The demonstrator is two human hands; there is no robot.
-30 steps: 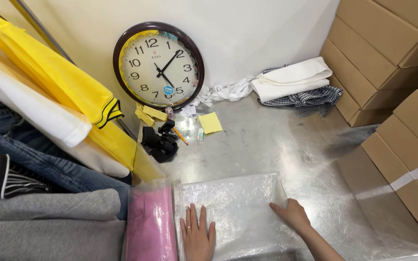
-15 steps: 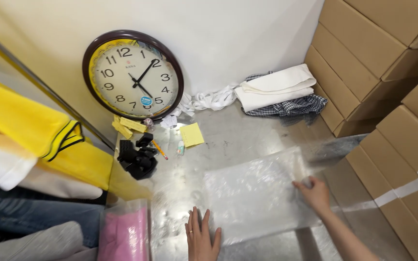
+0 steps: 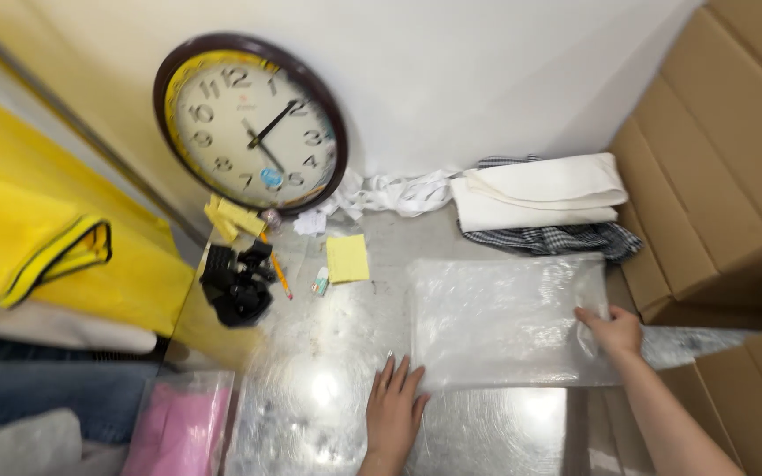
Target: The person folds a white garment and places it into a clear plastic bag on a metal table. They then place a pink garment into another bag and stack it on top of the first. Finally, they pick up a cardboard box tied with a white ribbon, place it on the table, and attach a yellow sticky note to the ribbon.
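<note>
Hands on a clear plastic bag (image 3: 504, 322)
Left hand (image 3: 394, 414) lies flat, open beside it; right hand (image 3: 612, 330) pinches its far edge.

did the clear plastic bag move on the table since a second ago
Yes. The clear plastic bag has slid right and away, toward the folded white cloth and cardboard boxes.

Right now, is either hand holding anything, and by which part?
The right hand pinches the clear plastic bag at its right edge; the left hand lies flat at its lower-left corner.

Left hand (image 3: 394, 412) flat, right hand (image 3: 612, 330) pinching
</note>
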